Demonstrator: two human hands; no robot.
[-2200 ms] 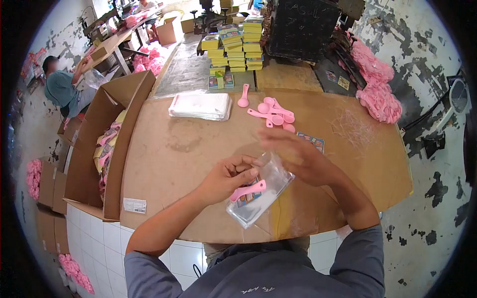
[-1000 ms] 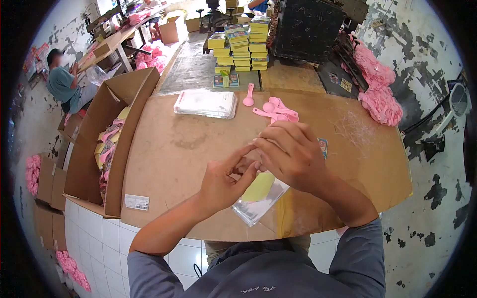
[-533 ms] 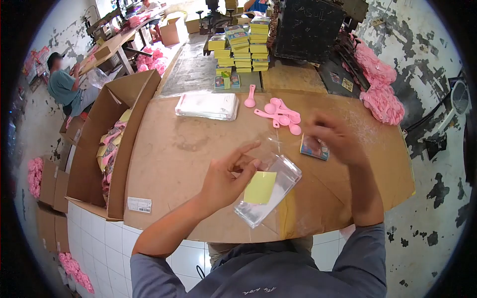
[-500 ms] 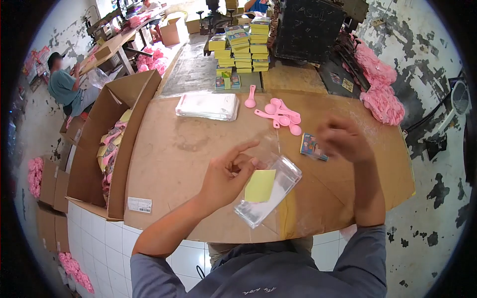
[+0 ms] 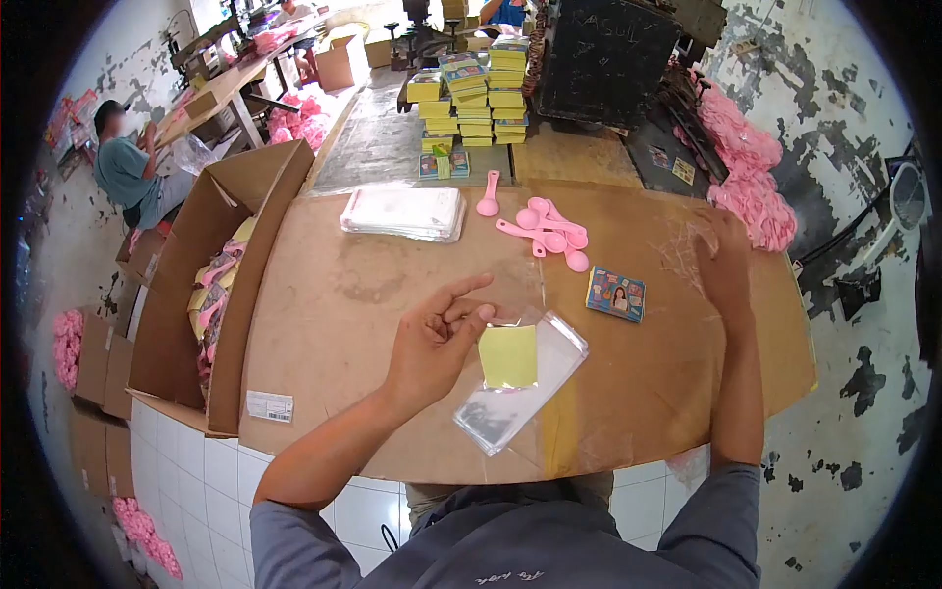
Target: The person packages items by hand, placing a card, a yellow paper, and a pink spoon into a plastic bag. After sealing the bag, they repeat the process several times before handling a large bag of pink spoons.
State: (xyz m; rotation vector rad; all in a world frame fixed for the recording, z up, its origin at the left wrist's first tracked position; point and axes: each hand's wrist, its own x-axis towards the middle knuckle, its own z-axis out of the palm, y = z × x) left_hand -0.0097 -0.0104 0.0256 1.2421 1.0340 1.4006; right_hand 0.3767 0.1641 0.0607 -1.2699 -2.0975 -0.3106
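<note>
My left hand (image 5: 438,339) pinches the top of a clear plastic bag with a yellow card (image 5: 509,357) in it. Beneath lies a stack of clear bags (image 5: 542,386), slanted near the table's front edge. My right hand (image 5: 724,257) is at the right side of the table, by some crumpled clear plastic (image 5: 684,257); its fingers are partly blurred, and their hold on the plastic is unclear. Between the hands sits a small pile of blue printed cards (image 5: 616,294). Several pink spoons (image 5: 553,234) lie farther back.
A cardboard box (image 5: 257,285) of packed items stands left. White packets (image 5: 403,213) lie at the table's back left, and yellow-edged card stacks (image 5: 473,110) behind. Pink bundles (image 5: 754,187) hang at the right. A seated person (image 5: 128,162) is at the far left.
My right hand has moved right, away from the blue card pile, and crumpled plastic now shows beside it. The yellow card in my left hand has turned slightly to face up more squarely.
</note>
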